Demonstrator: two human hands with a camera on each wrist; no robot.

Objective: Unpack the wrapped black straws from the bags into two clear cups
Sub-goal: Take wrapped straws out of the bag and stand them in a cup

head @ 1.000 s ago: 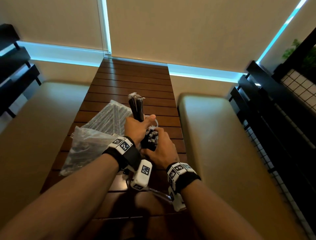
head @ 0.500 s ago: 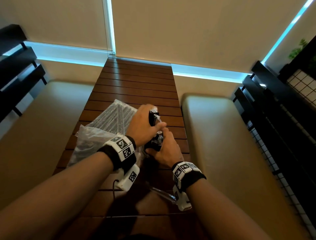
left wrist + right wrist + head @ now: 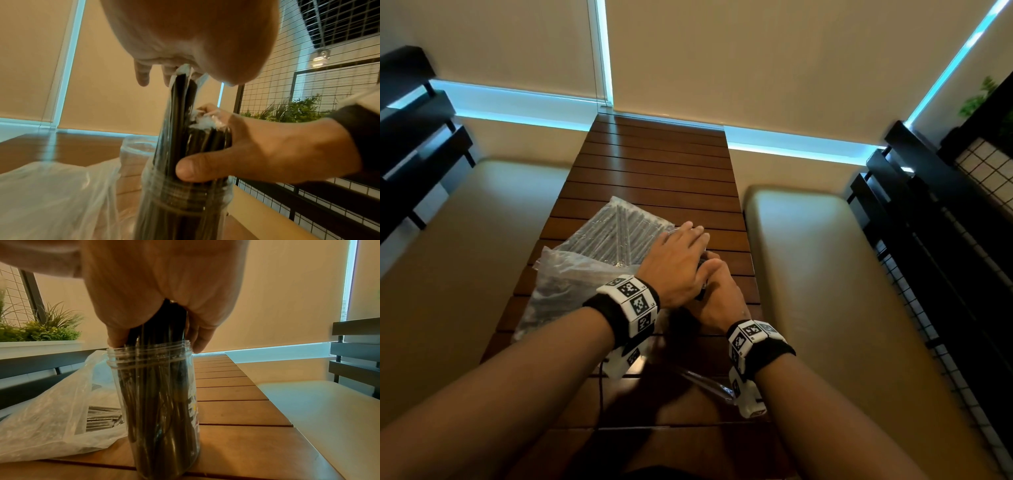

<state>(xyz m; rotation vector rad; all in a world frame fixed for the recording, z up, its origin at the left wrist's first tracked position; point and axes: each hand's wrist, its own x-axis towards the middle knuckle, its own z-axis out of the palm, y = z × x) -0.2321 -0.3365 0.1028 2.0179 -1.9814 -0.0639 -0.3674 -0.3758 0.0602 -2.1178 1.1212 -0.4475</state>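
A clear cup stands on the wooden slat table, packed with wrapped black straws that stick out above its rim. My right hand grips the straw bundle just above the rim, with thumb and fingers curled round it. My left hand lies flat on top, its palm pressing on the tallest straw tips. A second clear cup stands just behind the first. Two clear bags lie to the left, one full of straws and one crumpled.
Padded cream benches flank the narrow table on both sides. Black railings and a wire grid stand at the right, with plants behind them. A clear plastic piece lies on the table by my right wrist.
My left hand held a few straws raised above the cup, lowered them into it and let go. It now lies flat on the tips. The right hand kept its grip.
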